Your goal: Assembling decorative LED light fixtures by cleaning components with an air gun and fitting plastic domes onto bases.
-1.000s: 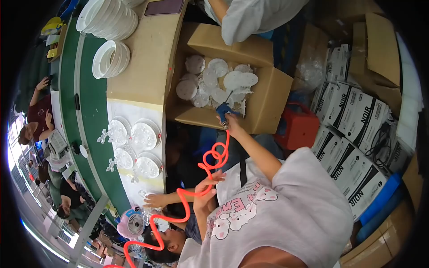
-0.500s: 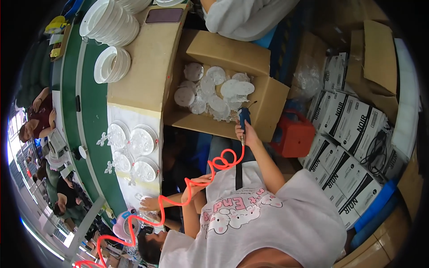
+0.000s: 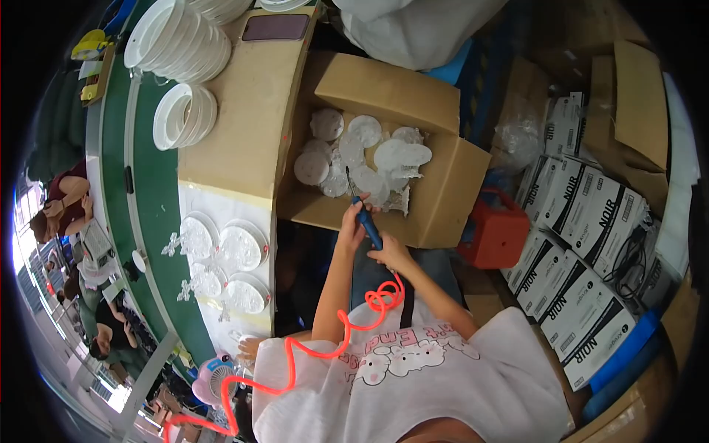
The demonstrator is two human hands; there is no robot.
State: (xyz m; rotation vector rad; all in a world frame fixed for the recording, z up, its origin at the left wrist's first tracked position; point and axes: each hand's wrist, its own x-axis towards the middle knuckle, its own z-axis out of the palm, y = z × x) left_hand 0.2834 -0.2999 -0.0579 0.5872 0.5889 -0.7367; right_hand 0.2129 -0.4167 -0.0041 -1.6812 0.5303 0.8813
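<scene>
My right hand (image 3: 391,252) is closed around the rear end of a blue air tool (image 3: 367,224) with a thin dark tip. A red coiled hose (image 3: 347,325) runs from its back end. Higher on the same tool, my left hand (image 3: 352,226) is closed around its front part, so both hands are on it. The tip points away from me over an open cardboard box (image 3: 443,188). Inside the box lie several clear, frosted plastic discs and ornate pieces (image 3: 365,177), loosely heaped.
Left of me, a table holds round clear pieces on white discs (image 3: 244,245), stacked white rings (image 3: 185,114) and a phone (image 3: 275,27). A pink fan (image 3: 214,379) and another person's hand (image 3: 249,347) are near its front. Right are a red container (image 3: 496,229) and printed cartons (image 3: 583,199).
My right hand has drawn the tool back and down from the box's right side. My left hand has come up from the table side onto the tool, whose tip now points up-left.
</scene>
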